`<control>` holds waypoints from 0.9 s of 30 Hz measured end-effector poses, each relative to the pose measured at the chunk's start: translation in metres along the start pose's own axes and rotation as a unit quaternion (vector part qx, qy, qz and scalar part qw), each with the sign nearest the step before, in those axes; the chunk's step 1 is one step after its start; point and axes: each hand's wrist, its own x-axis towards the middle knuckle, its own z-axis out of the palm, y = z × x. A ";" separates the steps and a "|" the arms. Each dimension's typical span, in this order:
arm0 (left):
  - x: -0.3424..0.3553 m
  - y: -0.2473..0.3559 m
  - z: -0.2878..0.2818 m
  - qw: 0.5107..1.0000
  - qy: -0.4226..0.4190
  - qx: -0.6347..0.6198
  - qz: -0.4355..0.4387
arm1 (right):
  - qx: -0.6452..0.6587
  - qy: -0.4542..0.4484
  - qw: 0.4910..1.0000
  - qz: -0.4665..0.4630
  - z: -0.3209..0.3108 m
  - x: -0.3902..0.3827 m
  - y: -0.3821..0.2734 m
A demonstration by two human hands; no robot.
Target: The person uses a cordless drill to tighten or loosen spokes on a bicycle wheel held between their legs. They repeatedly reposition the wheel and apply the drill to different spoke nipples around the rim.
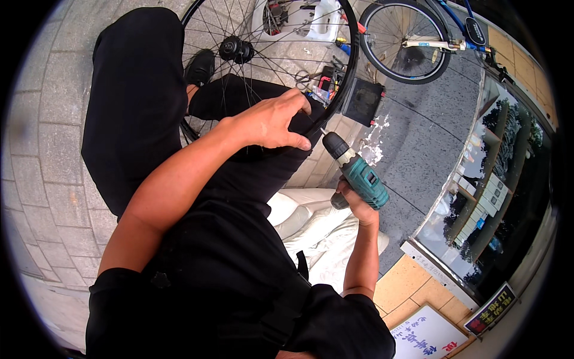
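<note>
My left hand (pixel 281 122) grips the black rim of a spoked bicycle wheel (pixel 350 63) that stands across my legs, fingers curled at its lower right side with the thumb lower down. The wheel's black hub (pixel 235 49) is at the upper middle. My right hand (pixel 357 202) holds a teal and black cordless drill (pixel 366 178) by its grip. The drill's chuck and thin bit point up toward the rim, just right of my left thumb; whether the bit touches the rim I cannot tell.
A white plastic container (pixel 317 24), scattered tools (pixel 326 81) and a dark tray (pixel 365 102) lie beyond the wheel. Another bicycle (pixel 436 45) is at upper right. A glass window (pixel 487 185), signboards (pixel 424 335) and pale fabric (pixel 311 233) lie to my right and below.
</note>
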 end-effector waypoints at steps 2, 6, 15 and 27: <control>0.000 0.000 0.001 1.000 0.003 0.002 0.002 | 0.011 -0.004 1.000 0.004 0.000 0.001 -0.006; 0.001 0.001 0.000 1.000 0.002 -0.004 0.000 | 0.034 0.008 0.999 0.011 0.000 0.001 -0.006; 0.000 0.001 0.001 1.000 0.003 -0.006 -0.001 | 0.016 -0.002 1.000 0.000 0.001 0.003 -0.008; 0.000 -0.001 0.003 1.000 0.012 -0.001 0.007 | 0.020 0.000 1.000 -0.006 0.000 0.004 -0.004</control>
